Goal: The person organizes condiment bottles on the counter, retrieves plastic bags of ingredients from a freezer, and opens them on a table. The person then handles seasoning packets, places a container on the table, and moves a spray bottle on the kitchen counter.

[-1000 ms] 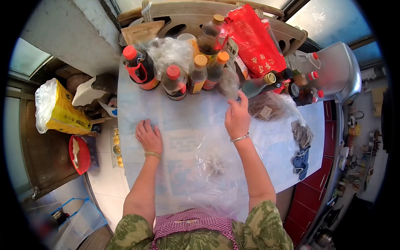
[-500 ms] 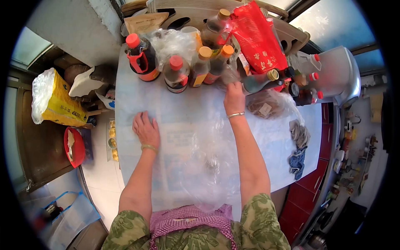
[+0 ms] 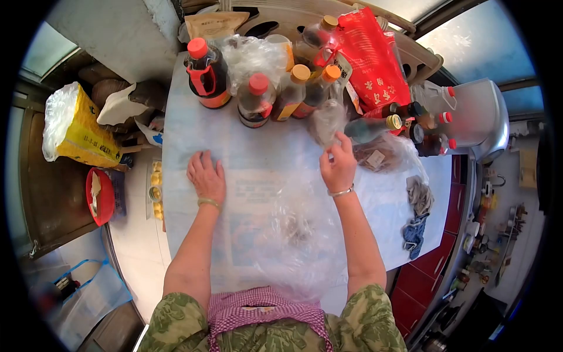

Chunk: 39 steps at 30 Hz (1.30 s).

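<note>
My left hand [image 3: 207, 178] lies flat on the pale table cover [image 3: 246, 152], fingers spread, holding nothing. My right hand [image 3: 338, 166] is raised at the front of the bottles, its thumb and fingertips pinched on a small clear plastic bag [image 3: 328, 122]. Just right of that bag lies a tilted green glass bottle [image 3: 372, 128] with a gold cap. Left of it stand two orange-capped bottles [image 3: 291, 92] and a red-capped bottle [image 3: 256, 101]. A thin clear plastic sheet [image 3: 296, 234] is spread between my forearms.
A dark sauce bottle [image 3: 208, 76] and a crumpled clear bag [image 3: 252, 58] stand at the back left. At the back right are a red packet [image 3: 375, 64], more bottles and a bagged brown item [image 3: 375, 157]. Cloths [image 3: 417, 196] lie near the right edge.
The small clear bag has shifted toward me with my right hand, which has drawn back slightly from the bottles. My left hand stays on the table.
</note>
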Each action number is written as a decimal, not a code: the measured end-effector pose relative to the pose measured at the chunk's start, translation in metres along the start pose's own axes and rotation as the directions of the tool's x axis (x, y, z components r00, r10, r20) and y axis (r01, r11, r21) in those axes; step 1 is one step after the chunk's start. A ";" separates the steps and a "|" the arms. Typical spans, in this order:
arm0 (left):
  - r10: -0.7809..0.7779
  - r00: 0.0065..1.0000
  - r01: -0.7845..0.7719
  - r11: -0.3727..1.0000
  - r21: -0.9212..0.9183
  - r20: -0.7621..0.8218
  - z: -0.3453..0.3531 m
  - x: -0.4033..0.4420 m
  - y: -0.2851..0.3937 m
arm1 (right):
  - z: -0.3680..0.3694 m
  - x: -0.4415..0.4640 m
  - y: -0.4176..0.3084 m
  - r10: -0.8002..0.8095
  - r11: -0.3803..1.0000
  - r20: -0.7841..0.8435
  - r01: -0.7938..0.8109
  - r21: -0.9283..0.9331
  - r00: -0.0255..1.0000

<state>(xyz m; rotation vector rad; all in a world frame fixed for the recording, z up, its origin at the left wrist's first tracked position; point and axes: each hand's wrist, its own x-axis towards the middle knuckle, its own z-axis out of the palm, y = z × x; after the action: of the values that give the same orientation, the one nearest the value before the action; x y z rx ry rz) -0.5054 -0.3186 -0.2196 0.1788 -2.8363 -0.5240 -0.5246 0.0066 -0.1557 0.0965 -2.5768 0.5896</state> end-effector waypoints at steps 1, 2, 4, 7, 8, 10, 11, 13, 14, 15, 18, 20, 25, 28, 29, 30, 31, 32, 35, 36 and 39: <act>-0.001 1.000 0.001 1.000 0.000 0.001 -0.001 0.000 0.000 | -0.003 -0.005 -0.006 -0.026 1.000 0.031 0.026 -0.017 0.999; -0.002 1.000 0.002 1.000 -0.001 0.002 -0.001 0.000 0.001 | -0.006 -0.011 -0.009 -0.058 0.997 0.072 0.061 -0.049 0.996; -0.002 1.000 0.002 1.000 0.000 0.007 -0.002 -0.001 0.003 | -0.009 -0.025 -0.015 -0.098 0.993 0.169 0.108 -0.051 0.981; 0.006 1.000 -0.006 1.000 0.005 0.001 -0.001 0.000 0.003 | 0.002 -0.049 -0.012 -0.198 0.978 0.242 0.210 -0.023 0.950; 0.009 1.000 -0.009 1.000 0.007 -0.002 -0.001 0.000 0.003 | 0.002 -0.056 -0.012 -0.221 0.971 0.317 0.237 -0.014 0.923; 0.012 1.000 -0.012 1.000 0.011 -0.002 -0.002 -0.001 0.004 | -0.009 -0.058 -0.022 -0.148 0.985 0.465 0.174 -0.013 0.873; 0.013 1.000 -0.013 1.000 0.013 0.001 -0.002 -0.001 0.004 | -0.016 -0.057 -0.028 -0.113 0.990 0.536 0.143 -0.015 0.837; 0.018 1.000 -0.018 1.000 0.019 -0.001 -0.002 0.000 0.003 | -0.040 -0.047 -0.046 -0.099 0.995 0.429 0.099 0.022 0.898; 0.022 1.000 -0.022 0.999 0.024 -0.004 -0.001 0.000 0.002 | -0.049 -0.042 -0.053 -0.091 0.996 0.375 0.080 0.043 0.923; 0.025 1.000 -0.025 0.999 0.028 -0.007 -0.001 -0.001 0.003 | -0.051 -0.037 -0.056 -0.049 0.998 0.298 0.039 0.039 0.953; 0.028 1.000 -0.028 0.999 0.016 -0.009 -0.003 -0.001 0.004 | -0.047 -0.006 -0.063 -0.042 0.997 0.156 0.033 0.064 0.987; 0.026 1.000 -0.026 1.000 0.017 -0.001 -0.004 -0.001 0.004 | -0.042 0.017 -0.063 -0.142 0.989 0.220 0.131 0.065 0.965; 0.015 1.000 -0.015 1.000 0.020 -0.006 -0.002 0.000 0.001 | -0.037 0.008 -0.038 -0.039 0.999 0.405 0.044 -0.003 0.914; 0.007 1.000 -0.007 1.000 0.008 0.012 -0.002 -0.002 0.001 | -0.050 -0.005 -0.041 -0.051 0.997 0.389 0.026 0.069 0.920; 0.006 1.000 -0.006 1.000 0.009 0.010 -0.002 -0.001 0.001 | -0.054 -0.009 -0.042 -0.071 0.995 0.380 0.041 0.086 0.922; 0.005 1.000 -0.005 1.000 0.009 0.007 -0.001 -0.001 0.001 | -0.057 -0.012 -0.046 -0.062 0.993 0.386 0.017 0.119 0.920; 0.006 1.000 -0.006 1.000 0.008 0.001 -0.002 0.000 0.001 | -0.060 -0.016 -0.051 -0.055 0.988 0.393 -0.006 0.151 0.918; 0.007 1.000 -0.007 1.000 0.007 -0.004 -0.002 0.000 0.001 | -0.064 -0.019 -0.056 -0.047 0.983 0.401 -0.030 0.183 0.915; 0.021 1.000 -0.021 1.000 0.005 -0.017 -0.003 -0.002 0.002 | -0.078 -0.027 -0.071 -0.020 0.955 0.389 -0.098 0.279 0.921; 0.026 0.999 -0.026 1.000 0.005 -0.023 -0.003 -0.002 0.002 | -0.083 -0.030 -0.077 -0.011 0.947 0.392 -0.116 0.300 0.920; 0.034 0.999 -0.034 0.999 -0.004 -0.021 -0.004 -0.003 0.002 | -0.092 -0.042 -0.092 -0.009 0.921 0.404 -0.151 0.360 0.915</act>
<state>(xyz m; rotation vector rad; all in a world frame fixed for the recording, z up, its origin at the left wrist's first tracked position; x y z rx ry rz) -0.5016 -0.3176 -0.2156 0.1338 -2.8128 -0.5181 -0.4302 -0.0396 -0.0677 0.2805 -2.8209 1.2155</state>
